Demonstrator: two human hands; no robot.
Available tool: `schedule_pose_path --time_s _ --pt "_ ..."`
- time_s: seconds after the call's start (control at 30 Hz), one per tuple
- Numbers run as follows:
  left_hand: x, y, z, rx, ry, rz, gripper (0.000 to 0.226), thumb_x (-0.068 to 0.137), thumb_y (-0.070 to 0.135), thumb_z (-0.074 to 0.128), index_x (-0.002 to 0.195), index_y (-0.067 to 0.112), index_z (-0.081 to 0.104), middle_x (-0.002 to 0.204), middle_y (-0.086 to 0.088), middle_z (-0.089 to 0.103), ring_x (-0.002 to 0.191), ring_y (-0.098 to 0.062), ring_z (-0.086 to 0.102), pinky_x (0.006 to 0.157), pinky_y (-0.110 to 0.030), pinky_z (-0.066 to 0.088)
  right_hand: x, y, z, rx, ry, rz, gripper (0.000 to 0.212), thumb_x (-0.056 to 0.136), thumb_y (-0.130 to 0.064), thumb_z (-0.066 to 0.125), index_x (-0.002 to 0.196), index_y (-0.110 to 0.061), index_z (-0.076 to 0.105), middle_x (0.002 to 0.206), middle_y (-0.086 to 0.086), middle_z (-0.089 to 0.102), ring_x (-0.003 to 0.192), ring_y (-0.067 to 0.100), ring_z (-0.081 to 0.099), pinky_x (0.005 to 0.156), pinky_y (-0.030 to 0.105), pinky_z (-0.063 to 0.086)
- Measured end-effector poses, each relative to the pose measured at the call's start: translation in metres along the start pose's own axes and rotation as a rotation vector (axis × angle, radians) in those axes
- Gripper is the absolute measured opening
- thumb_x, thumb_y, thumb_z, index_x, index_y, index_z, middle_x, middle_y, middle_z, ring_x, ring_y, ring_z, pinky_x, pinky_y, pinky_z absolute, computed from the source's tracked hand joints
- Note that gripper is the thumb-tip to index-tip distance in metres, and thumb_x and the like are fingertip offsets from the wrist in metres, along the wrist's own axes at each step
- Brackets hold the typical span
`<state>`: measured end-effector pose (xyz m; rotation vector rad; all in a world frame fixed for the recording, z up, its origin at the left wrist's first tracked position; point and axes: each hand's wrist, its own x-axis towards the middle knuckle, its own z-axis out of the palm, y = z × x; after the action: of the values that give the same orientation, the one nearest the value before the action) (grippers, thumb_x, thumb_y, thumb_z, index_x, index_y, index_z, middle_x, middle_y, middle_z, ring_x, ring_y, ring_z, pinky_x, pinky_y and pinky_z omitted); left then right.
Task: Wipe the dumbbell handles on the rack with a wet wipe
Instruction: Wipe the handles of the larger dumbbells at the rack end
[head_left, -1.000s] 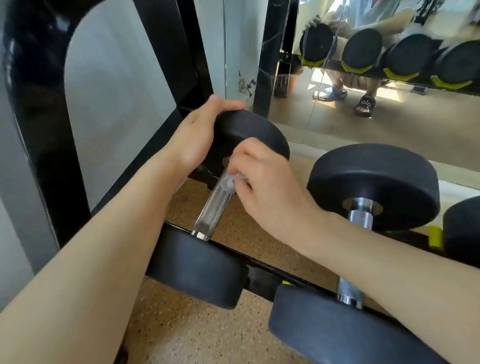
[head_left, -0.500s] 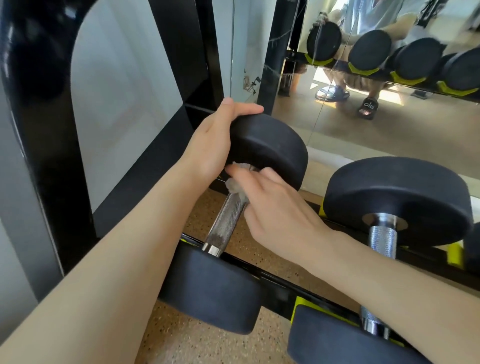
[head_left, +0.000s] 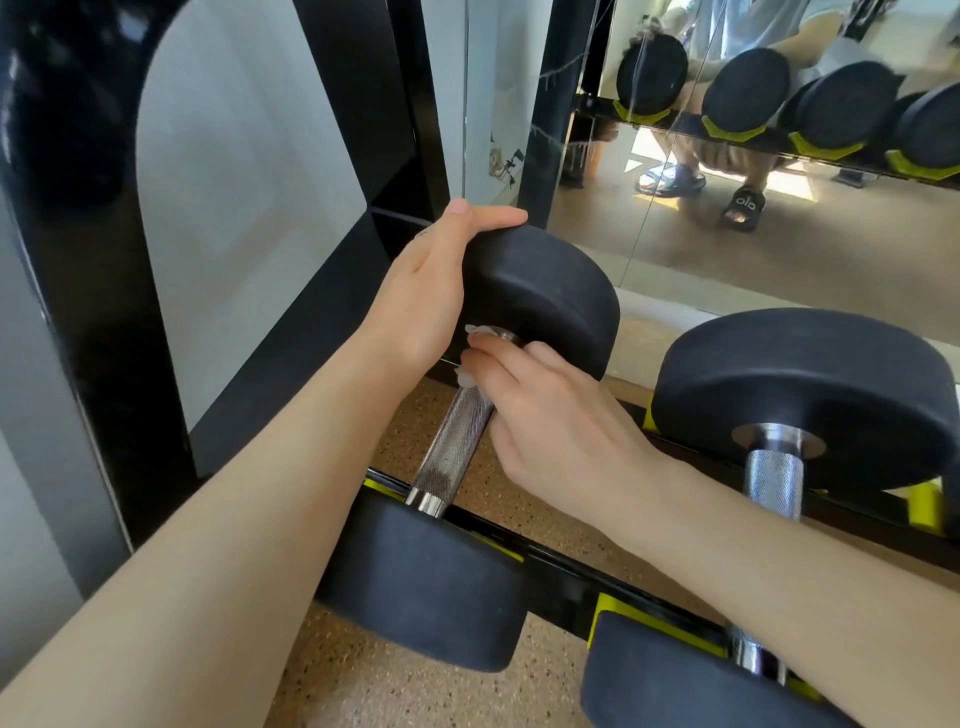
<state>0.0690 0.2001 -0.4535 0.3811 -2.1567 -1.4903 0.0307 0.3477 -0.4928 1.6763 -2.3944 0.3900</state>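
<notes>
Both hands work: left hand grips the dumbbell head, right hand pinches a wet wipe (no legible labels).

Black round-headed dumbbell on the rack, knurled steel handle, crumpled white wet wipe at its far end

Both forearms were bare, with no sleeves, watch or rings showing. The left hand and right hand wore no gloves, and the nails were short and unpainted.
</notes>
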Motion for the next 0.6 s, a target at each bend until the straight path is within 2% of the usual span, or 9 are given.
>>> schedule_pose_path --time_s 0.13,0.27,0.4,0.53,0.6 --pt "-0.001 0.003 0.002 -0.006 0.016 -0.001 0.055 0.113 0.041 0.013 0.127 0.042 0.066 0.137 0.018 0.058 0.128 -0.002 0.049 0.100 -0.008 0.029 -0.006 -0.002 0.001 0.020 0.001 0.009 0.055 0.089 -0.011 0.059 0.142 -0.011 0.048 0.151 0.008 0.044 0.122 0.021 0.054 0.088 0.032 0.058" --pt "-0.003 0.004 0.002 -0.006 0.006 0.001 0.055 0.113 0.040 0.013 0.127 0.041 0.066 0.137 0.017 0.058 0.129 -0.001 0.048 0.097 -0.007 0.028 -0.007 -0.006 -0.001 0.040 0.007 0.049 0.057 0.090 -0.012 0.060 0.145 -0.009 0.046 0.154 0.010 0.041 0.124 0.022 0.056 0.091 0.034 0.057" --pt "-0.003 0.005 0.003 -0.012 0.018 -0.004 0.054 0.113 0.041 0.013 0.125 0.044 0.066 0.136 0.019 0.057 0.125 0.002 0.049 0.091 -0.003 0.030 -0.013 -0.009 0.001 0.066 0.031 0.082 0.059 0.091 -0.013 0.057 0.148 -0.006 0.042 0.156 0.011 0.037 0.123 0.022 0.059 0.093 0.033 0.057" --pt "-0.005 0.008 0.004 -0.031 0.029 -0.018 0.053 0.113 0.040 0.014 0.122 0.044 0.066 0.129 0.022 0.057 0.115 0.009 0.049 0.078 0.010 0.030 -0.018 -0.008 0.001 0.121 0.065 0.113 0.060 0.093 -0.016 0.054 0.150 -0.010 0.039 0.157 0.007 0.037 0.127 0.018 0.056 0.098 0.027 0.053" --pt "-0.005 0.008 0.005 -0.034 0.033 -0.014 0.054 0.113 0.040 0.014 0.122 0.044 0.067 0.128 0.024 0.058 0.116 0.009 0.050 0.079 0.008 0.032 -0.019 -0.008 0.000 0.139 0.092 0.122 0.057 0.093 -0.016 0.054 0.148 -0.011 0.043 0.156 0.006 0.040 0.127 0.017 0.057 0.098 0.024 0.051"
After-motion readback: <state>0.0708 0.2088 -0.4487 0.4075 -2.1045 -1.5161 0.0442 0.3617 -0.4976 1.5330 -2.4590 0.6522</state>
